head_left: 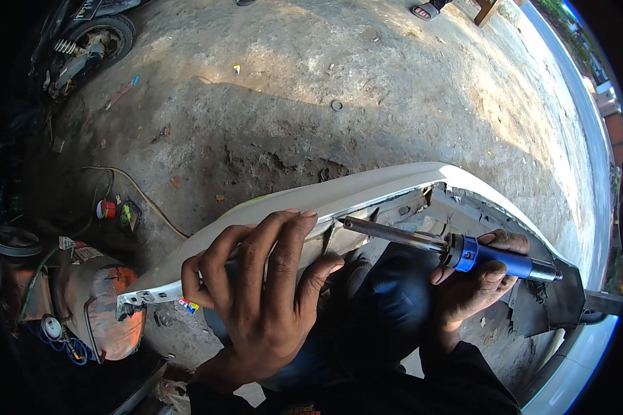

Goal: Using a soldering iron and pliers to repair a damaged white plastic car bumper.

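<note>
A soldering iron [401, 236] with a bare metal barrel, a blue handle and a dark tip is gripped in my right hand [474, 287]. Its tip points left, close to the near edge of a white car bumper [367, 187]. The curved bumper lies across my lap, its hollow inner side facing me. My left hand [266, 283] is spread over the bumper's near edge, left of the iron's tip, fingers apart and slightly bent. Nothing shows in that hand. Whether its fingertips press on the bumper is hard to tell.
An orange, worn air tank [111, 297] with a pressure gauge [51, 326] stands at the left. A hose [142, 194] runs along the ground toward the bumper. Beyond are a motorcycle wheel [111, 38] and a sandalled foot [426, 11]. A light-coloured car panel [578, 370] is at lower right.
</note>
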### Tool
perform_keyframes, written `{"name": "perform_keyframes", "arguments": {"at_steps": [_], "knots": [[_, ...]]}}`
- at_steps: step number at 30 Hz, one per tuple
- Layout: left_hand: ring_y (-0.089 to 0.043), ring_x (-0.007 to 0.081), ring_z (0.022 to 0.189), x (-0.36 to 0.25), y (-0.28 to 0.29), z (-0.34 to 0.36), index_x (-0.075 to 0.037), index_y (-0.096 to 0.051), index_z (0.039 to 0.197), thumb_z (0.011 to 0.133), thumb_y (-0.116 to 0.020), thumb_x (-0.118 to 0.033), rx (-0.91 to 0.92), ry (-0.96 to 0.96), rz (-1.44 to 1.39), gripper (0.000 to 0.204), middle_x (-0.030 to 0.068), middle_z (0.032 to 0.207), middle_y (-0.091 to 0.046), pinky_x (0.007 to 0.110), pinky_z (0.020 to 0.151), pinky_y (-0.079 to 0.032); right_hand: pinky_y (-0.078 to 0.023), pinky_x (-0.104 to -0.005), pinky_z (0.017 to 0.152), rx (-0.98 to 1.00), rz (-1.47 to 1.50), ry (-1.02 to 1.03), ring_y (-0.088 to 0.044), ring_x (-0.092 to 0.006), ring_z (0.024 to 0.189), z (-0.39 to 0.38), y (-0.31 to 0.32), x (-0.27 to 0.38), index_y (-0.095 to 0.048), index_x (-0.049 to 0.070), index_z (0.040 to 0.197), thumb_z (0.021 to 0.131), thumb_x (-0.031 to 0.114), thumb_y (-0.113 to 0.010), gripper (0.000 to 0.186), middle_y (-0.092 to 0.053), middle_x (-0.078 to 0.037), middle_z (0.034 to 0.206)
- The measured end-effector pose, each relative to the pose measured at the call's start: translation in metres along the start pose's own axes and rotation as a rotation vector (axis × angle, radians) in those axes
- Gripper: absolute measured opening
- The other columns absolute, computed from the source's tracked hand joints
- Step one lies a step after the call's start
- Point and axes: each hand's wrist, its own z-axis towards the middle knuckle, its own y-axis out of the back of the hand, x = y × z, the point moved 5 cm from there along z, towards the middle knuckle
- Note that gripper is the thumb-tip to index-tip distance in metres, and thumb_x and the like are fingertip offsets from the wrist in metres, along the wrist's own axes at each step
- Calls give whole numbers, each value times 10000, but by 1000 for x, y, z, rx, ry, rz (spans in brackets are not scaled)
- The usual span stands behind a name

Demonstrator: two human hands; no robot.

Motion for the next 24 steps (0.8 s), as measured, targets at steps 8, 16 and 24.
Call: {"name": "perform_keyframes", "arguments": {"at_steps": [8, 16, 24], "knots": [[-537, 248, 1077, 0, 1, 0, -100, -693, 1150, 880, -594, -577, 25, -3, 12, 556, 0, 1127, -684, 473, 1007, -266, -573, -314, 366, 13, -20, 14, -614, -228, 464, 0, -1, 1, -416, -41, 1023, 771, 462, -824, 695, -512, -144, 860], [-536, 246, 1087, 0, 1, 0, -102, -686, 1162, 882, -605, -562, 43, 1, 2, 545, 1, 1142, -676, 473, 1011, -265, -580, -315, 373, -10, -20, -2, -612, -223, 484, -1, 3, -2, -423, -39, 1029, 751, 470, -838, 712, -518, -145, 879], [-536, 251, 1089, 0, 1, 0, -101, -684, 1162, 882, -602, -562, 37, 3, 7, 546, 3, 1139, -678, 477, 1008, -271, -585, -317, 381, -16, -12, 3, -616, -221, 490, -2, 1, -2, -430, -34, 1030, 752, 456, -841, 697, -526, -144, 869]]}}
